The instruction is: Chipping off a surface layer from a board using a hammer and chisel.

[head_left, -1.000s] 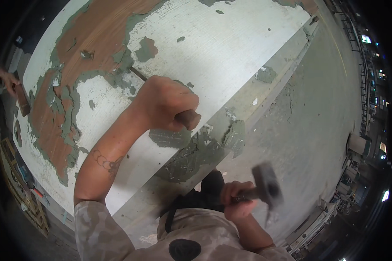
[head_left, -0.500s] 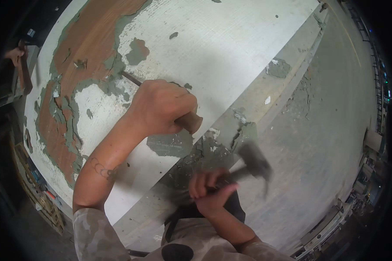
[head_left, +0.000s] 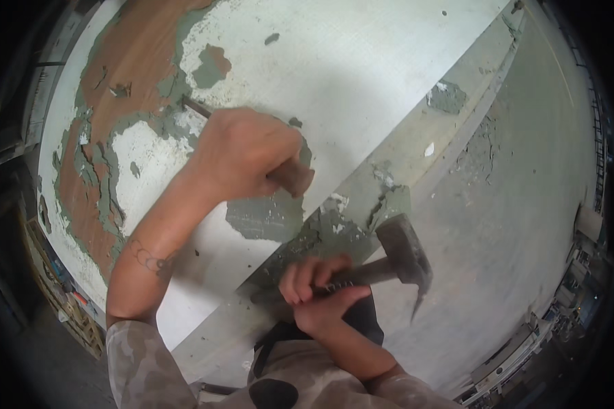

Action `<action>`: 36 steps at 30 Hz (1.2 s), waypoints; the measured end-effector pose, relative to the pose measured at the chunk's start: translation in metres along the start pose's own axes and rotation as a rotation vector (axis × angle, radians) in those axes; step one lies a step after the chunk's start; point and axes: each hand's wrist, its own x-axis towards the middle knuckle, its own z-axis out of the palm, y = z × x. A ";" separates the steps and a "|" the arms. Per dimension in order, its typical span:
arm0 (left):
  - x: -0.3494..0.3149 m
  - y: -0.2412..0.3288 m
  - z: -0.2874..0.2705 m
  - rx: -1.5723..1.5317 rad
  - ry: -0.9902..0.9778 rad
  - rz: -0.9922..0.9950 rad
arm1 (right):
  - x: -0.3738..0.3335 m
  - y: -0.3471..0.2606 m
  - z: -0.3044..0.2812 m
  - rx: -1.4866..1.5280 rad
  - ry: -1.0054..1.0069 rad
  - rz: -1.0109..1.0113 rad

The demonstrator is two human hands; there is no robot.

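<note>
Two hand tools were in grasp; the left hand (head_left: 249,153), at 10 o'clock from view centre, was clenched around the brown handle of a chisel (head_left: 293,177); its butt protruded at the hand's 4 o'clock; its blade extended toward 10 o'clock, to a grey-green coating (head_left: 175,90) on the white panel (head_left: 348,102); blade contact could not be confirmed; the right hand (head_left: 320,310), at 6 o'clock, gripped a hammer (head_left: 399,249); the hammer's head lay at 4 o'clock, apart from the chisel.
</note>
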 end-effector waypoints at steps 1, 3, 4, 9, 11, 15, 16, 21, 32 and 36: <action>0.002 0.002 -0.002 -0.027 0.026 0.010 | 0.008 0.007 -0.002 0.000 0.013 0.166; -0.004 0.001 0.000 -0.032 0.022 0.004 | 0.012 -0.002 0.006 -0.206 0.065 0.197; -0.004 -0.002 0.001 -0.032 0.019 0.000 | 0.016 -0.005 0.008 -0.411 0.112 0.222; -0.003 0.000 -0.006 -0.040 0.017 0.008 | 0.010 -0.006 0.002 -0.177 0.102 0.130; -0.001 -0.002 -0.008 -0.023 0.006 0.003 | 0.014 -0.022 0.010 -0.349 0.109 0.198; 0.008 -0.002 -0.012 -0.019 0.021 -0.075 | 0.019 -0.043 0.003 -0.205 0.033 0.010; 0.011 -0.004 -0.012 0.019 -0.008 -0.118 | 0.019 -0.046 0.006 -0.207 0.029 0.007; 0.010 0.016 -0.006 -0.061 0.013 -0.135 | 0.010 -0.068 0.000 -0.425 0.114 0.037; -0.001 0.017 -0.003 -0.054 0.017 -0.089 | 0.010 -0.092 -0.008 -0.525 0.104 0.004; 0.008 0.018 -0.004 -0.084 0.030 -0.075 | -0.012 -0.035 -0.015 -0.214 0.112 -0.110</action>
